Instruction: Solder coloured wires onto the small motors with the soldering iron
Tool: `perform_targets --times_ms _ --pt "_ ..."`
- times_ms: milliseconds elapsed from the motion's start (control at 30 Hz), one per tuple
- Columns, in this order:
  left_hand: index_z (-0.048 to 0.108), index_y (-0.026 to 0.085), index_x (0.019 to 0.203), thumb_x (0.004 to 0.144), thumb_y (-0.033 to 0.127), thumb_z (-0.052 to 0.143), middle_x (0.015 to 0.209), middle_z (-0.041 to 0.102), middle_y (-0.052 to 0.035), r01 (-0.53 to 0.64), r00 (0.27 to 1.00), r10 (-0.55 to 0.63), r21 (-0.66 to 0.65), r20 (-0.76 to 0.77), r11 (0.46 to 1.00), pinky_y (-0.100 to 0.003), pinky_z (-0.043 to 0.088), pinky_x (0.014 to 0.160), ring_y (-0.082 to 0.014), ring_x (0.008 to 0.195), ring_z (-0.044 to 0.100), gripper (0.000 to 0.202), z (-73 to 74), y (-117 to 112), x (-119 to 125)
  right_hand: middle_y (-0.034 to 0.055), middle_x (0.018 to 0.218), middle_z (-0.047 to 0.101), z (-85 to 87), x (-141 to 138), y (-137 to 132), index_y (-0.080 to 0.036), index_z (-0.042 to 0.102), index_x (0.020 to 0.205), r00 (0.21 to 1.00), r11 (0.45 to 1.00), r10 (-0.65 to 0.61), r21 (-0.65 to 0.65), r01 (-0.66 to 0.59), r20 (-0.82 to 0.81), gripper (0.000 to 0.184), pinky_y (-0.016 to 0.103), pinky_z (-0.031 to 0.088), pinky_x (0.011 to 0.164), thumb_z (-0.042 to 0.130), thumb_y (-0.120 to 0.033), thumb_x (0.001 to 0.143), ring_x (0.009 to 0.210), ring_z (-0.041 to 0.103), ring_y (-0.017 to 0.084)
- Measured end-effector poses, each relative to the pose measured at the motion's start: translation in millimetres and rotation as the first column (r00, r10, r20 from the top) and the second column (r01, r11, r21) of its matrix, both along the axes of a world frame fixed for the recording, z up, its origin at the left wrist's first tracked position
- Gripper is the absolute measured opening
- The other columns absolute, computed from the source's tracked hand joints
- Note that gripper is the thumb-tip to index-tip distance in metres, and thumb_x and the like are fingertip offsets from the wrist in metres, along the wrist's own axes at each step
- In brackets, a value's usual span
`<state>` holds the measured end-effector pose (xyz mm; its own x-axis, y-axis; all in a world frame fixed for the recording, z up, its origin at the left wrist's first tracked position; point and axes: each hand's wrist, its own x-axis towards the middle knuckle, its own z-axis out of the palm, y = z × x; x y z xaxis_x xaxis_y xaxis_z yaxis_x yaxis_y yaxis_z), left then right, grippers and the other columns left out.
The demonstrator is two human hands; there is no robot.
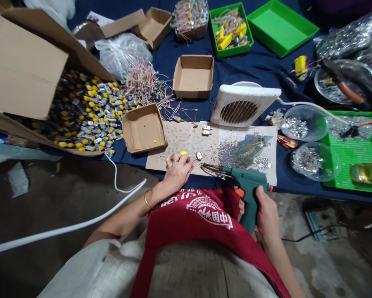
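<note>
My right hand (265,211) is wrapped around the handle of a green soldering gun (248,178) with an orange trigger. The gun's narrow metal tip points left, low over a cardboard work sheet (173,138). My left hand (178,171) rests at the sheet's near edge, fingers bent and pinched together. Thin wires (192,158) run from its fingertips to a small motor (199,156), just beyond the soldering tip. A yellow piece (183,153) shows beside my fingers. Two more small motors (206,130) lie side by side farther back on the sheet.
A white fan (235,105) stands behind the sheet. Leftward are a shallow cardboard box (144,128), bundled wires (140,85) and a large carton of motors (95,111). Bowls of metal bits (306,161) and a green basket (341,182) sit right. A white cable (80,223) crosses lower left.
</note>
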<state>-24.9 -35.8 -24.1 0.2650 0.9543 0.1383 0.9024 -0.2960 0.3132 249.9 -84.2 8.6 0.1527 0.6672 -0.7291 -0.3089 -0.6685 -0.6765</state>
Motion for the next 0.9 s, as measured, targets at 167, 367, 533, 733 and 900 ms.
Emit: perform_targets --times_ms 167,367,533,733,900 --pt "0.076 0.022 0.089 0.096 0.022 0.06 0.112 0.069 -0.01 0.047 0.999 -0.046 -0.026 0.025 0.999 -0.057 0.031 0.107 -0.0275 0.109 0.055 0.018 1.3 1 -5 0.006 0.054 0.066 0.8 0 0 -0.016 0.076 0.078 1.0 1.0 0.024 -0.014 -0.024 0.005 0.064 0.031 0.044 0.034 0.075 -0.079 0.065 0.039 0.054 0.018" --pt "0.075 0.023 0.091 0.097 0.022 0.059 0.121 0.068 -0.0099 0.104 0.994 -0.104 -0.01 0.032 0.995 -0.056 0.03 0.108 -0.0279 0.113 0.054 0.018 -1.0 1 -13 0.0063 0.053 0.065 4.3 -4 1 -0.015 0.074 0.071 0.999 0.999 0.02 -0.027 -0.019 0.039 0.065 0.029 0.043 0.034 0.076 -0.08 0.062 0.039 0.053 0.017" --pt "0.076 0.023 0.091 0.096 0.021 0.059 0.121 0.068 -0.0105 0.109 0.993 -0.107 -0.033 0.043 0.994 -0.057 0.03 0.109 -0.0287 0.115 0.054 0.018 0.3 3 -12 0.0063 0.052 0.064 3.8 -7 2 -0.017 0.068 0.062 0.999 0.998 0.047 -0.036 -0.047 -0.005 0.062 0.028 0.042 0.033 0.074 -0.078 0.068 0.037 0.051 0.016" --pt "0.075 0.023 0.089 0.097 0.021 0.058 0.119 0.068 -0.0094 0.117 0.993 -0.115 -0.039 0.038 0.992 -0.057 0.03 0.109 -0.0283 0.115 0.054 0.019 1.2 4 -10 0.0065 0.052 0.063 2.1 -7 0 -0.017 0.07 0.065 0.997 0.996 0.077 -0.053 -0.077 -0.008 0.061 0.03 0.042 0.033 0.071 -0.078 0.071 0.038 0.051 0.017" --pt "0.074 0.022 0.089 0.097 0.021 0.057 0.118 0.069 -0.0092 0.123 0.992 -0.122 -0.03 0.029 0.992 -0.057 0.029 0.11 -0.0279 0.115 0.053 0.019 -0.1 4 -11 0.0065 0.051 0.062 5.8 -9 -1 -0.018 0.068 0.06 0.995 0.994 0.096 -0.06 -0.096 0.003 0.063 0.031 0.042 0.034 0.067 -0.08 0.073 0.039 0.051 0.017"
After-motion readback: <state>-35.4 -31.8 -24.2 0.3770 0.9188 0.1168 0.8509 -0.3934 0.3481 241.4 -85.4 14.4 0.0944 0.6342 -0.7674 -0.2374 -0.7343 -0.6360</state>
